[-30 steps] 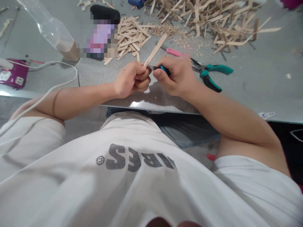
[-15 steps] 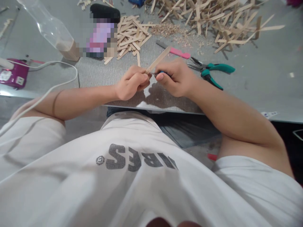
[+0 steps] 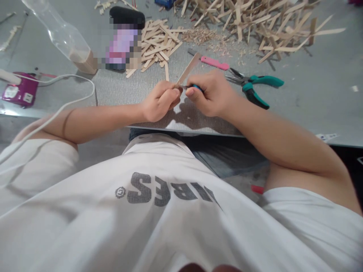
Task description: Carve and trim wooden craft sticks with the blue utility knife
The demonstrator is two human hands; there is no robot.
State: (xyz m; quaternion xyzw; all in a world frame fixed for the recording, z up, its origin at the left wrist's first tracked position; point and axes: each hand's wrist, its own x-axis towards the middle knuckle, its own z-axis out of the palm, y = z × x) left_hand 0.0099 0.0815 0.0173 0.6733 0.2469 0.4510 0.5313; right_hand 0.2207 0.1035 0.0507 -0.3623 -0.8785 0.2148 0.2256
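My left hand (image 3: 161,100) is closed on the lower end of a flat wooden stick (image 3: 188,69) that slants up and to the right above the grey table (image 3: 312,102). My right hand (image 3: 209,92) is closed on a small blue-handled cutting tool (image 3: 196,87). The tool's metal tip meets the stick right beside my left fingertips. Both hands hover close together near the table's front edge.
Teal-handled pliers (image 3: 255,86) and a pink-handled tool (image 3: 213,62) lie just right of my hands. Heaps of wooden sticks (image 3: 158,41) and cut pieces (image 3: 269,22) fill the back. A plastic bottle (image 3: 64,37), a purple device (image 3: 19,92) and a white cable (image 3: 68,102) sit left.
The stick has tilted lower and shifted slightly right in my left hand. My right hand has turned so the blue tool's tip sits against the stick's base.
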